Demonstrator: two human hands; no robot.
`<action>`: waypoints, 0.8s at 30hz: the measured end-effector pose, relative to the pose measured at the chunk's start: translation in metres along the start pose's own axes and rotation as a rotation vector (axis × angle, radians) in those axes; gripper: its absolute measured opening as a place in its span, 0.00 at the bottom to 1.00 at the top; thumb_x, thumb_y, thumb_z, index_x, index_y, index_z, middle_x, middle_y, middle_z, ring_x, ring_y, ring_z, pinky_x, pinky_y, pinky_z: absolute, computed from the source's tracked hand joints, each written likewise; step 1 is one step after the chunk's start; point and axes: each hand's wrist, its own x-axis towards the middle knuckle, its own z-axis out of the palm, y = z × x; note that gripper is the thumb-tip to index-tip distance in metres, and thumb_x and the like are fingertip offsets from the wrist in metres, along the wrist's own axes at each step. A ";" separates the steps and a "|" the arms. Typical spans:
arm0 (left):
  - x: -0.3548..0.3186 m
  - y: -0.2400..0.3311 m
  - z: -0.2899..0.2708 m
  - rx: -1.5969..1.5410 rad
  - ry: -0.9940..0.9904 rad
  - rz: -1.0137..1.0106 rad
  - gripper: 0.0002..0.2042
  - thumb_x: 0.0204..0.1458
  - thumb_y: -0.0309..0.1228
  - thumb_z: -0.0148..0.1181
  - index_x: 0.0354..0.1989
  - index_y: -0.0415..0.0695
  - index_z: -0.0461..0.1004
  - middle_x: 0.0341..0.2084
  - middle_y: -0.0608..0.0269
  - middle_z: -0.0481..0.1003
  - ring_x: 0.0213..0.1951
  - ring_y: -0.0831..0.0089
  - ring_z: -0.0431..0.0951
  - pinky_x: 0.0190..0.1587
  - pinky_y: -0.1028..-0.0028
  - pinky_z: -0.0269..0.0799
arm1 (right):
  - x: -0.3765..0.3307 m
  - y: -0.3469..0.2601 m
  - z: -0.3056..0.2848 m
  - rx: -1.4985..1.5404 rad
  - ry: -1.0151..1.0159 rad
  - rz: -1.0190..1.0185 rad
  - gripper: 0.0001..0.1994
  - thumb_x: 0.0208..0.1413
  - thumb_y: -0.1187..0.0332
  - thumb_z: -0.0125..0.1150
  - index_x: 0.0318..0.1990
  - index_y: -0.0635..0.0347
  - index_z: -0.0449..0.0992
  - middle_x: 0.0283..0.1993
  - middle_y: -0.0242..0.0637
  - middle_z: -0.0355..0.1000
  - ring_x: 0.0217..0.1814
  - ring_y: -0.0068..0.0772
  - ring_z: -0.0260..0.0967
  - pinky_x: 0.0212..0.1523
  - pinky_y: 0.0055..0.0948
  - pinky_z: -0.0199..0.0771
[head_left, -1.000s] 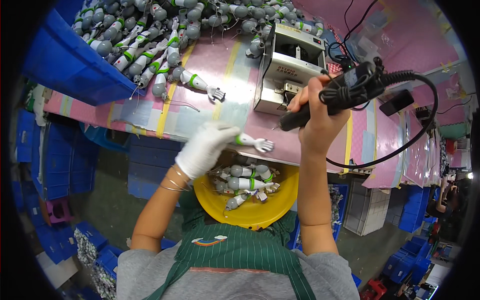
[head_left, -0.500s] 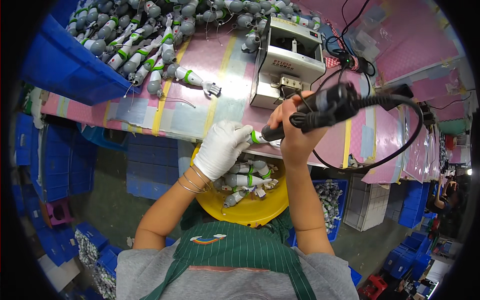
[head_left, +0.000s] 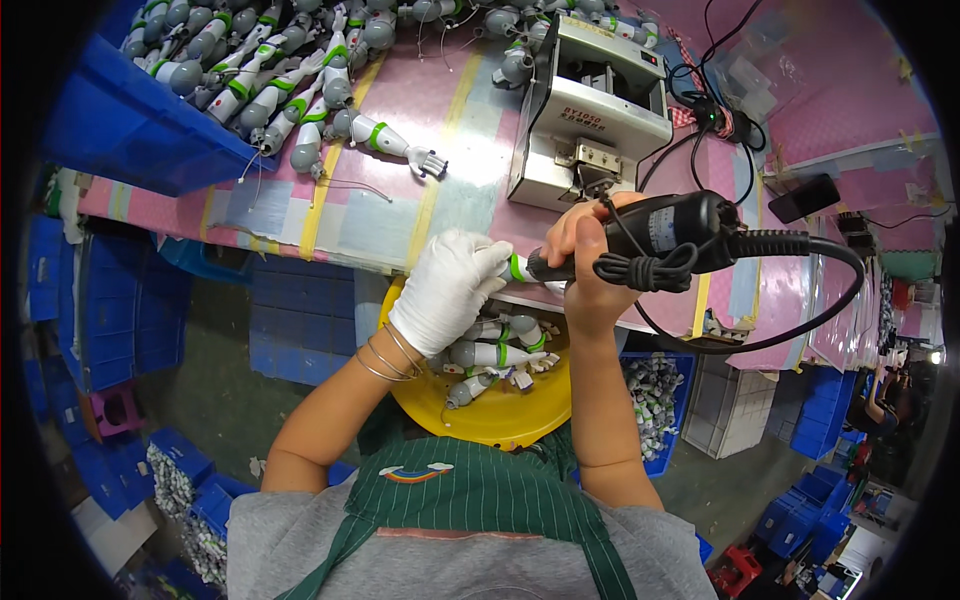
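Over the yellow bowl (head_left: 500, 415), right hand (head_left: 585, 265) grips a black driver (head_left: 665, 235) (coiled cord).

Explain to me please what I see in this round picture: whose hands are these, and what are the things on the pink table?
The camera sits on a person's head and looks down, so the picture bends at its rim. The two arms from below are that person's own. The left hand, in a white glove, grips a small grey toy part with a green band. The right hand, bare, holds a black corded power tool with its tip against that part. On the pink table lie many similar grey parts and a grey box-shaped machine. Under the hands a yellow bowl holds more parts.
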 end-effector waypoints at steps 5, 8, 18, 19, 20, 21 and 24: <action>0.001 0.000 0.001 0.008 0.006 -0.002 0.15 0.42 0.25 0.66 0.41 0.42 0.74 0.34 0.54 0.76 0.40 0.52 0.74 0.43 0.59 0.70 | -0.004 0.022 -0.011 -0.252 0.078 -0.123 0.09 0.58 0.79 0.52 0.43 0.62 0.60 0.22 0.37 0.63 0.18 0.25 0.60 0.23 0.28 0.69; 0.003 0.001 0.001 -0.004 0.005 0.006 0.15 0.43 0.25 0.66 0.41 0.42 0.74 0.33 0.54 0.76 0.39 0.52 0.74 0.43 0.59 0.70 | -0.004 0.020 0.001 -0.366 0.162 -0.134 0.08 0.56 0.81 0.53 0.39 0.64 0.61 0.21 0.36 0.64 0.17 0.24 0.61 0.22 0.27 0.68; -0.018 0.008 -0.019 -0.185 -0.269 -0.034 0.13 0.45 0.29 0.66 0.40 0.42 0.77 0.32 0.53 0.76 0.39 0.53 0.75 0.46 0.59 0.69 | -0.001 -0.022 0.005 0.063 0.100 0.080 0.13 0.57 0.78 0.58 0.48 0.65 0.64 0.22 0.33 0.63 0.17 0.26 0.63 0.21 0.27 0.67; -0.027 0.010 -0.022 -0.217 -0.282 0.007 0.13 0.45 0.30 0.66 0.40 0.42 0.77 0.33 0.53 0.76 0.40 0.52 0.75 0.47 0.59 0.69 | 0.004 -0.029 0.003 0.041 0.107 0.008 0.13 0.57 0.78 0.58 0.48 0.65 0.64 0.22 0.33 0.63 0.17 0.27 0.63 0.21 0.28 0.67; -0.033 0.010 -0.025 -0.248 -0.294 0.048 0.13 0.45 0.32 0.67 0.40 0.41 0.77 0.34 0.52 0.76 0.40 0.52 0.75 0.48 0.60 0.69 | 0.012 -0.038 0.003 0.019 0.114 -0.064 0.13 0.58 0.78 0.58 0.49 0.65 0.64 0.22 0.33 0.63 0.17 0.27 0.63 0.22 0.29 0.68; -0.028 0.010 -0.034 -0.238 -0.297 0.094 0.15 0.44 0.33 0.68 0.40 0.41 0.77 0.35 0.53 0.77 0.42 0.52 0.74 0.49 0.59 0.69 | 0.022 -0.045 0.004 0.010 0.143 -0.118 0.13 0.58 0.77 0.58 0.48 0.64 0.65 0.21 0.33 0.63 0.17 0.27 0.63 0.22 0.29 0.69; -0.001 -0.023 -0.053 0.119 -0.055 0.115 0.16 0.42 0.27 0.65 0.43 0.43 0.76 0.40 0.53 0.76 0.45 0.53 0.74 0.51 0.60 0.68 | 0.060 -0.055 -0.005 -0.067 0.215 -0.234 0.09 0.57 0.76 0.60 0.43 0.65 0.67 0.20 0.34 0.64 0.17 0.27 0.64 0.22 0.29 0.70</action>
